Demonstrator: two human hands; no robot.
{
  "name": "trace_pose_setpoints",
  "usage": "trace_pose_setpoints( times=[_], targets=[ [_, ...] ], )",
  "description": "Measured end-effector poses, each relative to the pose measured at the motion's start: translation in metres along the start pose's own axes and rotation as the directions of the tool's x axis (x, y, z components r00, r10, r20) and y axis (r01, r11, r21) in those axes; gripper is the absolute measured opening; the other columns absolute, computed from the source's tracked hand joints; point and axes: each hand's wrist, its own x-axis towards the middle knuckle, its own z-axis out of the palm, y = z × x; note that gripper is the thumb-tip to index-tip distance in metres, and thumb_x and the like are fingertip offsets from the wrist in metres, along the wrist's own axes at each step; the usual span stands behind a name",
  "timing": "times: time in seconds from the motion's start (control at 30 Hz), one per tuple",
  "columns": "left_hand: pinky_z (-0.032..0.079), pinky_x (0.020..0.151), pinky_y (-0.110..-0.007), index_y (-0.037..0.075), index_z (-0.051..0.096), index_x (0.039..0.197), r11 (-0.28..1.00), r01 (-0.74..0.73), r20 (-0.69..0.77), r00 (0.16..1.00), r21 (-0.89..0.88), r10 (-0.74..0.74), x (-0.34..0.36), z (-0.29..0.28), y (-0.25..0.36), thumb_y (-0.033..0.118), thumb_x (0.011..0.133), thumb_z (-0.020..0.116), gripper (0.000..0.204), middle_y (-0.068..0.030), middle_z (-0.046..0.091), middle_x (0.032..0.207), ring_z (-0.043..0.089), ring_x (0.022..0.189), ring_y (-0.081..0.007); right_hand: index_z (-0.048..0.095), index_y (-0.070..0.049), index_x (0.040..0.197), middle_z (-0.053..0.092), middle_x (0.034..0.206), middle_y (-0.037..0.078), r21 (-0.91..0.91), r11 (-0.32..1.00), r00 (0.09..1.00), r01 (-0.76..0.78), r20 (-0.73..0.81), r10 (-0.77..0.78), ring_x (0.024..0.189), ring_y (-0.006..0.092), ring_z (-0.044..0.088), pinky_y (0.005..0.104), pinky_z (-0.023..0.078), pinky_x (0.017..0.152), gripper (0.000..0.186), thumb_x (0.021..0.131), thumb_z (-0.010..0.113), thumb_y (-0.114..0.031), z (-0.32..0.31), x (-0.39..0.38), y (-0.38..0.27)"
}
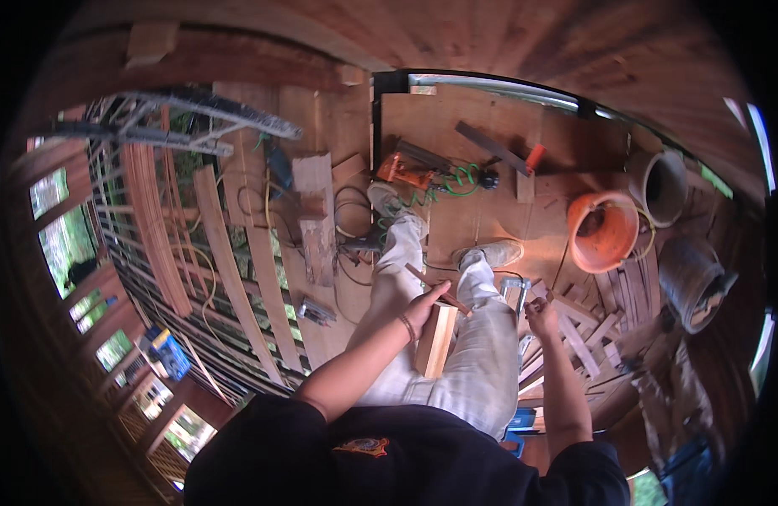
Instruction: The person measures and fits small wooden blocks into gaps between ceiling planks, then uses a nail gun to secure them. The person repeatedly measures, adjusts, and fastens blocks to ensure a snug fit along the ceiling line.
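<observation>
left hand (421,310): closed around the thin wooden strip, fingers and thumb pinching its middle, with the palm beside the far end of the wooden block.
thin wooden strip (460,306): above the lap, crossing the block's far end; its long axis slants from far left to near right.
wooden block (437,344): between the thighs, long axis running near to far and leaning a little right at its far end; whether the left hand also grips it, i cannot tell.
right hand (542,319): raised past the right thigh, fingers curled; whether it pinches something small, i cannot tell.
key relation: strip and block both lie left of the right hand, well apart from it; the left hand is the nearer, and strip and block lie crosswise.
right side: heap of wood offcuts (581,341) beyond the right hand, orange bucket (584,255) farther off.
far floor: orange tool (403,174) near a green coiled hose (463,184).
left side: thick plank (320,244) on the floor, long axis near to far.
</observation>
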Motion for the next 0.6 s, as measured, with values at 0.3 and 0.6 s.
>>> trace_pose_setpoints(
  times=[0.3, 0.6],
  targets=[
    [0.054, 0.081, -0.035, 0.005, 0.065, 0.105, 0.987, -0.154, -0.171, 0.975, -0.051, 0.144, -0.047, -0.055, 0.081, 0.050, 0.082, 0.075, 0.052, -0.0069, 0.070, 0.095, 0.068, 0.085, -0.0184, 0.061, 0.001, 0.120, 0.068, 0.098, 0.006, 0.545, 0.816, 0.855, -0.194, 0.502, -0.132, 0.086, 0.0136, 0.063, 0.0296, 0.051, 0.079, 0.041, 0.101, 0.056, -0.036, 0.059, -0.029, -0.232],
    [0.051, 0.077, -0.033, 0.002, 0.064, 0.108, 0.938, -0.345, -0.308, 0.896, -0.031, 0.320, -0.033, -0.065, 0.110, 0.047, 0.083, 0.075, 0.053, -0.0081, 0.067, 0.097, 0.065, 0.086, -0.0197, 0.064, -0.001, 0.113, 0.069, 0.093, 0.010, 0.231, 0.959, 0.762, 0.163, 0.588, -0.271, 0.083, 0.0168, 0.068, 0.0324, 0.054, 0.072, 0.040, 0.100, 0.055, -0.037, 0.082, 0.064, -0.298]
  ],
)
